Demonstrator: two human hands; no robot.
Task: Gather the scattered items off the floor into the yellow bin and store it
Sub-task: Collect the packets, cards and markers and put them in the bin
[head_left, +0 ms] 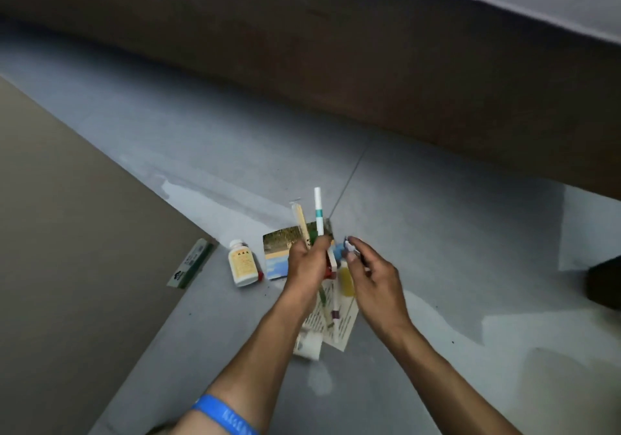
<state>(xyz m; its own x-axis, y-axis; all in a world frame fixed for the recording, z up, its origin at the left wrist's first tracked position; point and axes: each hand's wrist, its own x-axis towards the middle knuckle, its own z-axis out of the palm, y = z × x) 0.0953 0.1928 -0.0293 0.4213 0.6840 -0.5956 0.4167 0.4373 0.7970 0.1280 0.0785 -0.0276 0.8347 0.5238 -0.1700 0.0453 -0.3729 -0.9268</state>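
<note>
The left hand (307, 261) grips a bundle of pens, a white one with a teal band (318, 213) and a tan one (300, 221) sticking up past the knuckles, with more thin sticks hanging below the palm. The right hand (373, 273) pinches a small pale object (348, 246) between thumb and fingertips; what it is cannot be told. The yellow bin is nowhere in view, so everything held has to travel somewhere unseen. On the grey floor (437, 233) lie a white pill bottle (242, 263) on its side, just beside a photo card (279, 250) that the left hand partly covers, a green box (191, 263) at the floor's left edge against the brown panel, and printed leaflets (342, 327) with a white packet (307, 345) under the wrists. A small yellow bottle (347, 278) shows between the hands. The bundle looks loosely held, so the dangling sticks could slip out if the left hand reaches for more. The flat cards and leaflets may resist lifting off the smooth floor
</note>
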